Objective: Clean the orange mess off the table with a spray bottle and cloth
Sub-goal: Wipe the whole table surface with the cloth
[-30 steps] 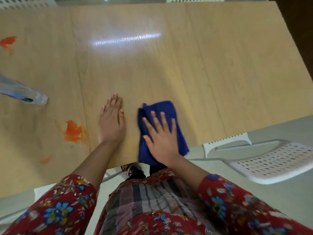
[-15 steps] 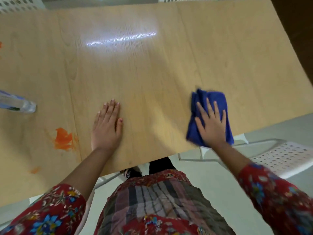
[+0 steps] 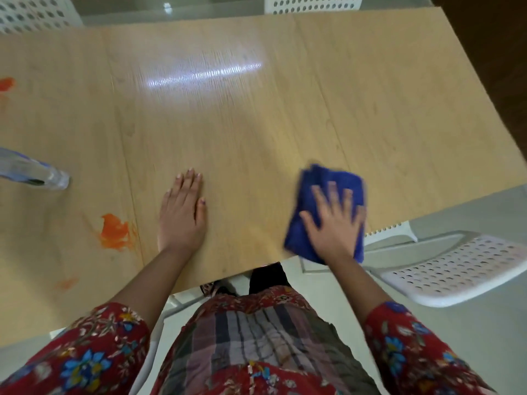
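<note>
- Head view, far left: spray bottle (image 3: 34, 172) on tabletop (image 3: 256, 124), apart from both grips.
- Orange mess (image 3: 115, 233) just left of left grip (image 3: 182, 215), spread flat, empty.
- Blue cloth (image 3: 328, 181) at near edge under spread right grip (image 3: 333, 226); likely soft, light, best pressed flat.

Blue cloth (image 3: 313, 220), orange mess (image 3: 115, 233), red floral sleeves (image 3: 85, 357).

Light wood-grain table (image 3: 256, 138), panel seams visible. Glare streak (image 3: 205, 74) toward far edge. White perforated right chair (image 3: 456, 269) by near edge. Far-left chair (image 3: 31, 12) and far-centre chair (image 3: 313, 4), same make. Pale grey floor (image 3: 470, 332).
</note>
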